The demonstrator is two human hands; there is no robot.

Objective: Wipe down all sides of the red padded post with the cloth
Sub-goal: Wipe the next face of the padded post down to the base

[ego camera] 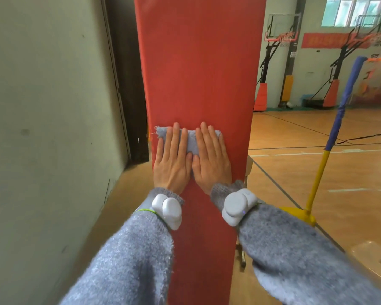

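Head view: red padded post (198, 73) fills centre frame, upright. Blue-grey cloth (190, 139) lies flat on its facing side. Left hand (173, 159) and right hand (211, 159) press it side by side, fingers straight, thumbs touching. Basketball hoops (283, 38) well behind the post.

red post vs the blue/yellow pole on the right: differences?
The red post is wide, flat-faced, all red; the pole is thin, blue above, yellow below. The left hand and right hand press the cloth on the post; nothing touches the pole. Both stand indoors.
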